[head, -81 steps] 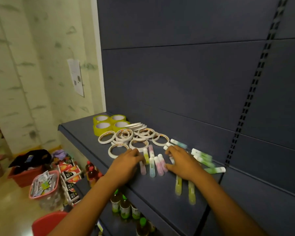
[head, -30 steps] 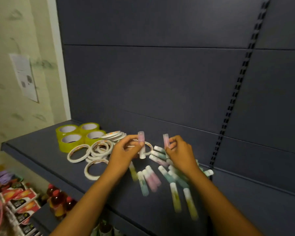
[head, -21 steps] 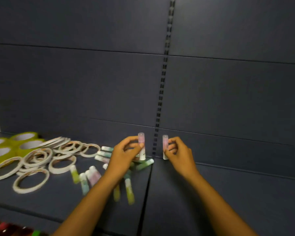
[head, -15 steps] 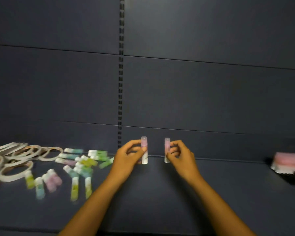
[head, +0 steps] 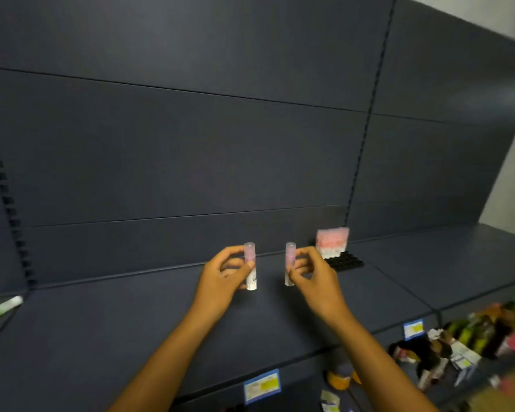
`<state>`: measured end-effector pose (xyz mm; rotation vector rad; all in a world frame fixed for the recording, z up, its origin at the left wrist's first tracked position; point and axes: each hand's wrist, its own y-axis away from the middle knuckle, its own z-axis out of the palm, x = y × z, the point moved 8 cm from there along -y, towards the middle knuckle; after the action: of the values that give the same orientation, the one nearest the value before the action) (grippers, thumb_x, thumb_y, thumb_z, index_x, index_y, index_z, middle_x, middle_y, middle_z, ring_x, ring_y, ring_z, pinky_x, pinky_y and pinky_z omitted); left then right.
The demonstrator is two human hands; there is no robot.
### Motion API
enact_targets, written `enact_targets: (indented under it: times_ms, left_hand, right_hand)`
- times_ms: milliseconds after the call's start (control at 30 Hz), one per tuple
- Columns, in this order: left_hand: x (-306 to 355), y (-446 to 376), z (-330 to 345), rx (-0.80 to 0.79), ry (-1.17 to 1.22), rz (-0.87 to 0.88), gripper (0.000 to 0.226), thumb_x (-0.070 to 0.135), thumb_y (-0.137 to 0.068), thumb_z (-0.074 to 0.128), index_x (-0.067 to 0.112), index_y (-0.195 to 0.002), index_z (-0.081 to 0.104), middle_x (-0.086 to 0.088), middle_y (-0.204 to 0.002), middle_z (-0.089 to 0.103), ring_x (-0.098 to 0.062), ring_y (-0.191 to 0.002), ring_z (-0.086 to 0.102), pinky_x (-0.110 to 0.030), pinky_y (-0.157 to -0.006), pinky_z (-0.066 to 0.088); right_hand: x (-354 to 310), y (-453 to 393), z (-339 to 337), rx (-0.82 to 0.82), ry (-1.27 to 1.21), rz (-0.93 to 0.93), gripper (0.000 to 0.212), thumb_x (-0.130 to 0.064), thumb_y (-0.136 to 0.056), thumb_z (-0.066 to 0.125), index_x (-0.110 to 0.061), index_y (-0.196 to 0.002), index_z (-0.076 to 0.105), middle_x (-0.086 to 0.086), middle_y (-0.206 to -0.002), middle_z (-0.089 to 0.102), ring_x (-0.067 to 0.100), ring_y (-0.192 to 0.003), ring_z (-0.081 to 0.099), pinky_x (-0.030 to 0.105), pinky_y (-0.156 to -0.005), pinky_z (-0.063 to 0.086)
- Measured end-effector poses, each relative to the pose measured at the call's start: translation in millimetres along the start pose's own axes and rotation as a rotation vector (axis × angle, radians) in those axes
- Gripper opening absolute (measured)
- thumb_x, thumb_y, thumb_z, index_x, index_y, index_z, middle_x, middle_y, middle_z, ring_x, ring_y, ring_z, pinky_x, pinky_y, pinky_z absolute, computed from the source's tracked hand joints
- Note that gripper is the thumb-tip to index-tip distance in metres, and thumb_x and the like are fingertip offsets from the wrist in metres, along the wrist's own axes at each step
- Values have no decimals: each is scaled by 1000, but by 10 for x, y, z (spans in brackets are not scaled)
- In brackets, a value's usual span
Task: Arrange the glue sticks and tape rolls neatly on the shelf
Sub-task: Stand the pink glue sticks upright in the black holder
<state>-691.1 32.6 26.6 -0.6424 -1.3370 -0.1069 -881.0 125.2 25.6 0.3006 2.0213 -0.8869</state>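
Observation:
My left hand pinches a pink-capped glue stick upright above the dark shelf. A second pink glue stick stands upright in the fingers of my right hand. The two sticks are a short gap apart, over the middle of the shelf. At the far left edge lies a green glue stick, blurred. A black tray at the back, right of my right hand, holds a row of pink glue sticks. The tape rolls are out of view.
A dark back panel rises behind the shelf. Price labels sit on the shelf's front edge. Below and to the right, a lower shelf carries bottles and packets, blurred.
The view has swung right along the shelf. Both hands have carried their pink glue sticks away from the loose pile and tape rolls, which have left the view. The tray of pink sticks is now close.

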Motion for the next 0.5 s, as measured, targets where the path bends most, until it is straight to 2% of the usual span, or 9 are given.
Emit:
enact_targets:
  times_ms: [300,400,500]
  left_hand:
    - [-419,-711,1127,-101,-14,22,20,6,-87,69,18,-102,66,-14,-87,68,-18,-71,68,-32,-61,57]
    - [-551,-1051,1391,-104,-33,41,20,6,-86,71,21,-100,67,-8,-88,68,-18,-69,68,-35,-61,58]
    - [-629,-1424,1638,-103,-66,66,21,10,-85,73,21,-101,67,-4,-90,68,-23,-71,69,-42,-65,60]
  right_hand:
    - [673,-479,-834,103,62,14,23,-2,-83,71,-18,-95,60,5,-80,66,11,-70,62,13,-63,49]
    - [856,-778,-1020,123,76,1,28,-1,-81,71,-22,-95,60,-2,-80,66,5,-70,62,16,-65,51]
    - [1003,-1139,-1196,138,113,-22,29,-2,-81,70,-26,-96,60,-3,-86,67,10,-77,64,20,-70,53]
